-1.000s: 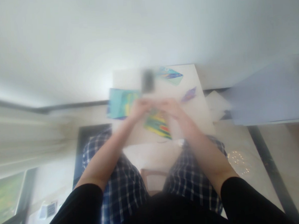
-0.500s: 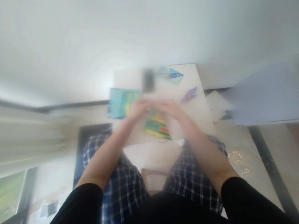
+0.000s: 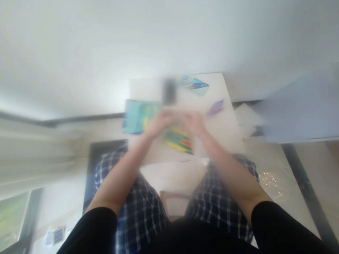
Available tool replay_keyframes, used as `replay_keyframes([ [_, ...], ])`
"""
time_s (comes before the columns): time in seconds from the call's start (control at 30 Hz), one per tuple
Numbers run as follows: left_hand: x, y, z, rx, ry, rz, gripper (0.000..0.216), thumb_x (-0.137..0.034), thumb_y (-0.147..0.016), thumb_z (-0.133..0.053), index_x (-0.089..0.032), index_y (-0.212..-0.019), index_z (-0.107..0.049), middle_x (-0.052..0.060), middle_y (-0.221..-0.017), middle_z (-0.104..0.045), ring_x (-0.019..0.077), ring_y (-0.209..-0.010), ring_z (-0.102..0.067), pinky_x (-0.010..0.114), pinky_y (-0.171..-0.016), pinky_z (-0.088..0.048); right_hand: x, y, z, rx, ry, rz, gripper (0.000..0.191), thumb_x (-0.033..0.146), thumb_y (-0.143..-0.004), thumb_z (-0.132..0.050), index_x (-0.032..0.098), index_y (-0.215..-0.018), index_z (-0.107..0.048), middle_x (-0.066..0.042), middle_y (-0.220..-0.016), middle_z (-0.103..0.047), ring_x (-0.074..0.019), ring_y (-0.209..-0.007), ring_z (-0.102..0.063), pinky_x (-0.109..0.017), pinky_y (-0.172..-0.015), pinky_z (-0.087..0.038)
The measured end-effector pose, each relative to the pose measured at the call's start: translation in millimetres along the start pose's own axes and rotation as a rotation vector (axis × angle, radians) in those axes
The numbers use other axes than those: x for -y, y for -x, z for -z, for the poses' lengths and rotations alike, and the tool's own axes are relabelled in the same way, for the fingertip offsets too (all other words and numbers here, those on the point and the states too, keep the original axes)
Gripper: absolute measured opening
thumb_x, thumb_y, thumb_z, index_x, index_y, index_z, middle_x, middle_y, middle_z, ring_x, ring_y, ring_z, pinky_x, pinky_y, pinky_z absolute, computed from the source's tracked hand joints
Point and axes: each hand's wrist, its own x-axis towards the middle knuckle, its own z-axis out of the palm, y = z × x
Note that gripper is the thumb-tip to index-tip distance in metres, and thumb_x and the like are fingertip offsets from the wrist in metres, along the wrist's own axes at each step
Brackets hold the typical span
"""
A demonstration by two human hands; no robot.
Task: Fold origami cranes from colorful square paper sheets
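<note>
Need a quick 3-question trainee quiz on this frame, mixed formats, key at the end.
1. True or false: both hands, left hand and right hand, are on the multicoloured striped paper sheet.
2. Which lies beside the left hand: A) teal paper stack, B) red mug, C) steel scissors?
3. Fill in: the small purple folded paper piece lies on the white ____.

Key: 1 true; 2 A; 3 table.

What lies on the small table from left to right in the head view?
Teal paper stack → left hand → multicoloured sheet under both hands → right hand → small purple folded piece. All blurred.
</note>
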Motion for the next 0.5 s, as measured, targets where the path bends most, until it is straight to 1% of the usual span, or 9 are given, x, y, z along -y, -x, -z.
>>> replay_keyframes([
  [0.1,2.1,-1.0,0.0,0.033,-0.12,0.052,0.038,-0.053,-0.071,-0.07,-0.016,-0.075,-0.072,0.004,-0.074,-0.069,0.018,-0.072,-0.062,0.026,-0.063,-0.047,-0.4,0.5,-0.4,-0.09,0.028,0.024,0.039,0.052,-0.083,-0.055,0.018,-0.08,-0.074,-0.004,-0.078,-0.074,-0.0205,-0.074,-0.069,-0.025,-0.059,-0.053],
  [0.17,0.7,-0.6,0.9,0.018,-0.164,0.073,0.037,-0.053,-0.07,-0.07,-0.016,-0.07,-0.07,0.003,-0.069,-0.068,0.018,-0.068,-0.061,0.026,-0.059,-0.045,-2.4,0.2,-1.5,-0.111,0.041,0.03,0.041,0.054,-0.085,-0.052,0.019,-0.084,-0.074,-0.003,-0.081,-0.074,-0.0211,-0.076,-0.07,-0.026,-0.062,-0.054],
  [0.27,-2.4,0.4,3.2,0.032,-0.168,0.045,0.034,-0.05,-0.071,-0.07,-0.016,-0.074,-0.072,0.004,-0.073,-0.069,0.0186,-0.071,-0.062,0.027,-0.062,-0.047,-7.7,-1.3,-3.5,-0.122,0.102,0.098,0.041,0.049,-0.09,-0.046,0.02,-0.096,-0.073,-0.004,-0.087,-0.075,-0.0213,-0.082,-0.071,-0.028,-0.074,-0.054],
  [0.37,-2.0,0.3,5.3,0.108,-0.15,0.023,0.035,-0.05,-0.072,-0.069,-0.016,-0.081,-0.074,0.005,-0.079,-0.072,0.02,-0.075,-0.065,0.029,-0.067,-0.05,-13.6,-3.5,-3.6,-0.127,0.176,0.192,0.039,0.043,-0.094,-0.041,0.019,-0.105,-0.07,-0.006,-0.094,-0.075,-0.0214,-0.089,-0.07,-0.031,-0.088,-0.051],
  [0.43,0.7,-0.8,6.2,0.145,-0.147,0.017,0.037,-0.052,-0.073,-0.069,-0.017,-0.084,-0.074,0.006,-0.083,-0.073,0.0211,-0.078,-0.066,0.03,-0.07,-0.051,-16.9,-4.9,-2.7,-0.115,0.216,0.224,0.039,0.042,-0.094,-0.04,0.02,-0.107,-0.07,-0.006,-0.095,-0.075,-0.0213,-0.091,-0.07,-0.032,-0.092,-0.05],
  [0.5,3.8,-2.1,6.6,0.153,-0.157,0.01,0.037,-0.052,-0.074,-0.068,-0.017,-0.084,-0.075,0.006,-0.085,-0.073,0.022,-0.081,-0.066,0.031,-0.074,-0.052,-19.5,-6.2,-1.8,-0.114,0.253,0.238,0.039,0.042,-0.095,-0.04,0.021,-0.108,-0.07,-0.005,-0.095,-0.075,-0.0211,-0.093,-0.07,-0.031,-0.092,-0.05],
])
